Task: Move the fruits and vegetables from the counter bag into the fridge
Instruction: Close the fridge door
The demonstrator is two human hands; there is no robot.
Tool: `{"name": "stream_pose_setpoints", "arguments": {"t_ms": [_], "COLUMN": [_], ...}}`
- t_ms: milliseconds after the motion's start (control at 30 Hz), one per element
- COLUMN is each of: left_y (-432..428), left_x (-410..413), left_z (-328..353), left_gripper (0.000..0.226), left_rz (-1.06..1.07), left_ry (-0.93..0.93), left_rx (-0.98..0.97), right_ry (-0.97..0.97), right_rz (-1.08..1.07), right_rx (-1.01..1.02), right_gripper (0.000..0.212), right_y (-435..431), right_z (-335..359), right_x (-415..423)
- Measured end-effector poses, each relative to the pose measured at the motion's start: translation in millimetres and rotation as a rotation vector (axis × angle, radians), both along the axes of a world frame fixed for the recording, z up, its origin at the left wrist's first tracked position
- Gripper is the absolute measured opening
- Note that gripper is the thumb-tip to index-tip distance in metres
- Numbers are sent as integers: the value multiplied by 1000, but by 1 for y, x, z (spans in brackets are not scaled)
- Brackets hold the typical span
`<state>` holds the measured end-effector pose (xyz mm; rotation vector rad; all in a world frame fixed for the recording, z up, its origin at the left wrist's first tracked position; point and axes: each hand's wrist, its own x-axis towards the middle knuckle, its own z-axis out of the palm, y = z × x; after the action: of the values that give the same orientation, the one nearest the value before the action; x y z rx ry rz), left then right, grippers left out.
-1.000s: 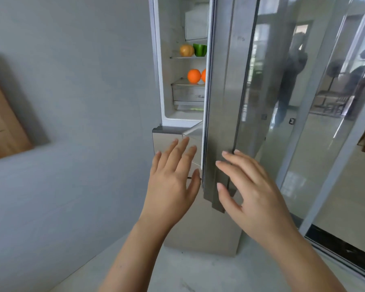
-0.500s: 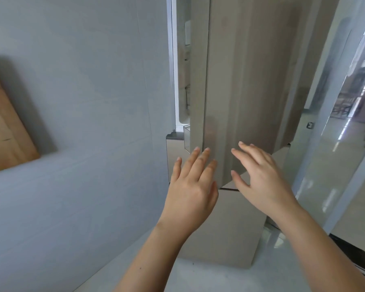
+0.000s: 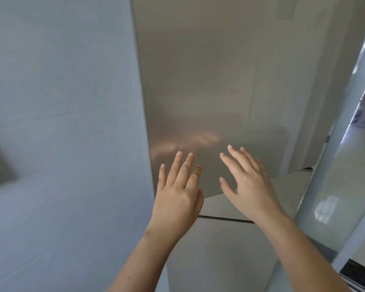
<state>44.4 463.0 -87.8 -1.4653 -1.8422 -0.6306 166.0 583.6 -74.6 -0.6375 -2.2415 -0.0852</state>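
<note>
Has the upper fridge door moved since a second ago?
Yes. The upper fridge door has swung left toward the grey wall, covering the shelves seen earlier. Both the left hand and right hand are open near it.

Fridge shut, contents hidden

The fridge door covers everything inside; its top runs off the frame, and both forearms are cut off below.

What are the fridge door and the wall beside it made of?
The fridge door looks like brushed metal or a metal-look coating with a satin finish: it gives back a soft, blurred reflection of the hands. The wall looks like matte pale grey tile or panel, with faint seam lines and no glare.
</note>
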Motion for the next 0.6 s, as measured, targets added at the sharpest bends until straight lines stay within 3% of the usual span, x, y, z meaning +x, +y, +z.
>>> {"name": "stream_pose_setpoints", "arguments": {"t_ms": [233,600], "left_y": [50,122], "left_x": [-56,-139], "left_z": [-9,-21], "left_gripper": [43,48], "left_rz": [86,57], "left_ry": [-62,-125], "left_rx": [-1,-74], "right_ry": [-38,-24], "right_rz": [42,-40], "right_rx": [-26,-8], "right_gripper": [52,52], "right_y": [50,99], "right_z": [-8,-14], "right_x": [-53,-124]}}
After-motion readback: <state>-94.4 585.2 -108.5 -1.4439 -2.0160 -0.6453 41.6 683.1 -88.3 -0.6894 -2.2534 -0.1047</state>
